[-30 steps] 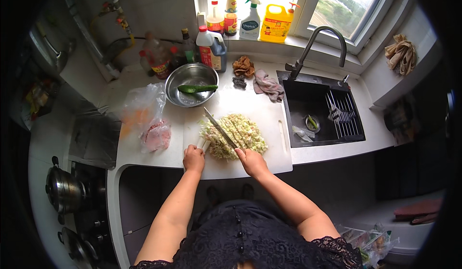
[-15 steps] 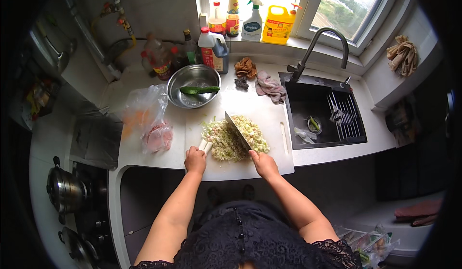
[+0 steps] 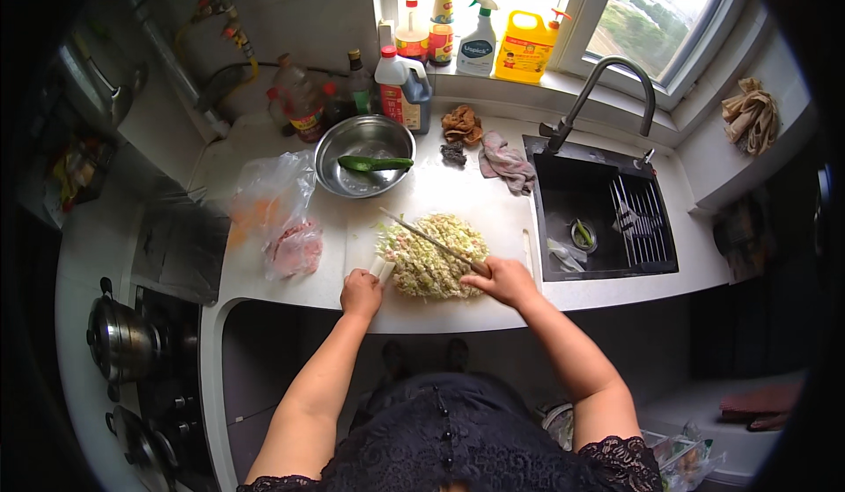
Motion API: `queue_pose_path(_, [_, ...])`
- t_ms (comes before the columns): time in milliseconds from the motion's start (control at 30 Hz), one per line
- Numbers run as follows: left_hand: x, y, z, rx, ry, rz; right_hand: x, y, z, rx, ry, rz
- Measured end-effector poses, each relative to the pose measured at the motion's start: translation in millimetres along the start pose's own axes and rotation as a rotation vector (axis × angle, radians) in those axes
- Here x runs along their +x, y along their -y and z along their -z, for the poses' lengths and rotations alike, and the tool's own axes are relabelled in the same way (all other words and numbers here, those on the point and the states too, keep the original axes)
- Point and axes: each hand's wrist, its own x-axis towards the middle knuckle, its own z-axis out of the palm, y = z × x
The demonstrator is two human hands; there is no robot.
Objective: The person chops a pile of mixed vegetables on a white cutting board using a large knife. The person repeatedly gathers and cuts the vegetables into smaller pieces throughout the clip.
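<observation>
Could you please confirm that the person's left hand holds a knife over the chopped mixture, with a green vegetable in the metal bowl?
Not quite: the head view shows the knife in the right hand, not the left hand. It is over the chopped mixture, with a green vegetable in the metal bowl.

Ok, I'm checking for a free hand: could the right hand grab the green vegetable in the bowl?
Probably not: the right hand is busy gripping the knife, though the open metal bowl leaves the green vegetable uncovered.
</observation>
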Motion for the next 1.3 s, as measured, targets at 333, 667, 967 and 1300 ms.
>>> queue_pose_path(333, [0, 2, 18, -0.215, -0.059, 0.037, 146, -49, 10, -0.351, -0.119, 0.347])
queue_pose_path(667, [-17, -8, 12, -0.027, -0.03, -0.048, 194, -40, 8, -0.475, 0.178, 0.524])
queue_pose_path(967, [-25, -36, 44, 0.011, -0.054, -0.038, 155, -47, 61, -0.532, 0.156, 0.623])
queue_pose_path(1300, [-55, -28, 40, -0.208, -0.152, 0.059, 211, -4, -10, -0.476, 0.076, 0.58])
